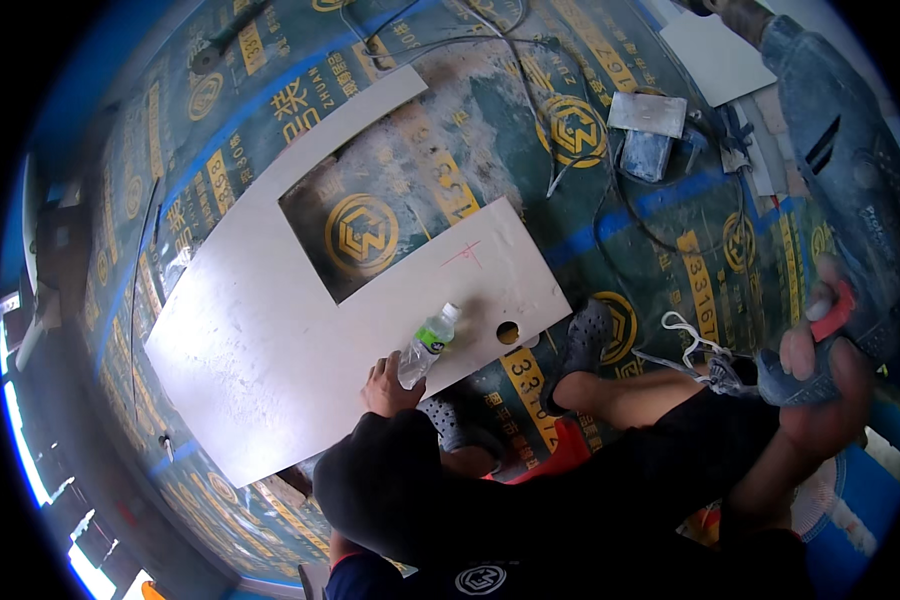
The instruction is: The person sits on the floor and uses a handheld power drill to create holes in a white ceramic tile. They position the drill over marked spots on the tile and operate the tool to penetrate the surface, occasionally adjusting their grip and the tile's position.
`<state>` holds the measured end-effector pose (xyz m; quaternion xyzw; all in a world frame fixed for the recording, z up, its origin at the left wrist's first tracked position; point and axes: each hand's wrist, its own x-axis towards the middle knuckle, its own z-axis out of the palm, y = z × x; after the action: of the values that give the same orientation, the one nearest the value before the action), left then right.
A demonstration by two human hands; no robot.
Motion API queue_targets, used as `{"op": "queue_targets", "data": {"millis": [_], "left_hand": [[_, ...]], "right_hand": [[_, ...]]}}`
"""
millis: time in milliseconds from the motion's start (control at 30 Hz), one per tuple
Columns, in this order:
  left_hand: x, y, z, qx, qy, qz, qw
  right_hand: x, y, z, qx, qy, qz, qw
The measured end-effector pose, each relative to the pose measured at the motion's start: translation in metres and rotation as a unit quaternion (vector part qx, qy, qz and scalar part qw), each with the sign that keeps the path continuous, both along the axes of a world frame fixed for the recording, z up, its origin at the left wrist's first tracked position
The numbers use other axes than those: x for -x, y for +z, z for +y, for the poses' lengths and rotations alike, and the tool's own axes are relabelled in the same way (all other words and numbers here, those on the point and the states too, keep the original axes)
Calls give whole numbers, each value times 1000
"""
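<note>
A power tool [850,165] fills the curled right grip [846,376], left grip [385,390] clasping a bottle [430,341].

A cut white panel [255,330] lies on green printed floor sheeting [653,290].

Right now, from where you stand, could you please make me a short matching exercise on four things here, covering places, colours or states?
Column one:
1. Plastic bottle
2. Panel
3. Power tool
4. Left hand

Column two:
a. White, with a large rectangular cutout
b. At the bottle's base end
c. Clear, with a green label
d. In the right hand's grip

Right pairs: 1-c, 2-a, 3-d, 4-b.
</note>
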<state>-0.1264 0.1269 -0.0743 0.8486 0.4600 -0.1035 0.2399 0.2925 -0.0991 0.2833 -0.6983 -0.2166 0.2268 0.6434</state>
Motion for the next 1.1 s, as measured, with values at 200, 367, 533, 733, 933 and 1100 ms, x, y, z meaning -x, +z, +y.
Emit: {"op": "queue_targets", "data": {"millis": [200, 367, 533, 733, 933, 1100], "left_hand": [[10, -4, 1, 27, 1, 73, 997], [23, 0, -4, 57, 18, 113, 992], [39, 5, 2, 97, 18, 136, 986], [97, 51, 21, -105, 28, 29, 994], [118, 165, 71, -170, 158, -61, 971], [108, 213, 54, -161, 228, -203, 938]], "right_hand": [[19, 10, 6, -53, -38, 78, 995], [27, 10, -5, -134, -18, 102, 985], [29, 6, -23, -87, 35, 1, 996], [30, 14, -27, -124, -1, 116, 986], [31, 1, -30, -89, 31, 146, 985], [35, 0, -24, -70, 41, 184, 980]]}}
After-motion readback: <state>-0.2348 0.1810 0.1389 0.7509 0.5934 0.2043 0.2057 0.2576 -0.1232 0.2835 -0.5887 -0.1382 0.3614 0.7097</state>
